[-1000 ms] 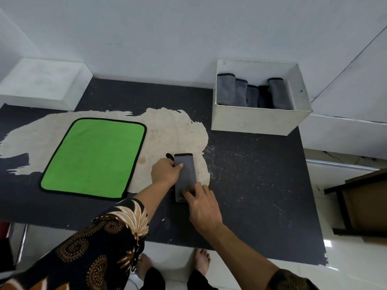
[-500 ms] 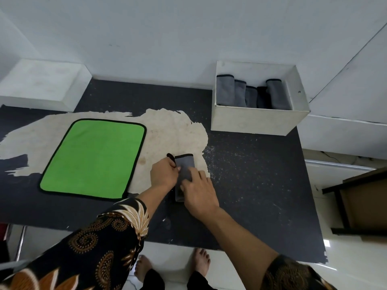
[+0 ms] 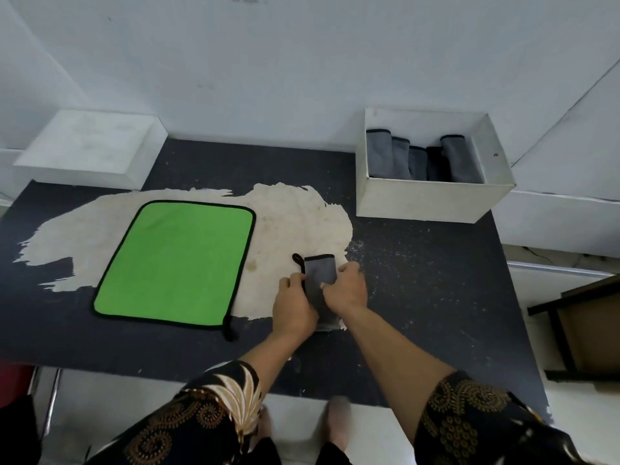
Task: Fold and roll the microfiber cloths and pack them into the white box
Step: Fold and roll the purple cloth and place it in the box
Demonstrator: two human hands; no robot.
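A narrow folded grey cloth [image 3: 320, 271] with black trim and a small black loop lies on the black table, in front of me. My left hand [image 3: 293, 305] grips its left edge. On its right side, my right hand [image 3: 345, 286] curls its fingers over the cloth. The near end of the cloth is hidden under my hands. A green cloth [image 3: 177, 260] with black trim lies spread flat to the left. The white box [image 3: 426, 203] stands at the back right and holds several rolled grey cloths [image 3: 416, 159] upright.
The black table [image 3: 436, 297] has a large worn beige patch under both cloths. A white box lid [image 3: 90, 149] sits at the back left corner. A dark shelf frame [image 3: 577, 330] stands on the floor to the right. My bare feet show below the table's near edge.
My right hand has moved up from the cloth's near end onto its middle and right side. My left hand has stayed at the left edge. The visible part of the cloth has shortened.
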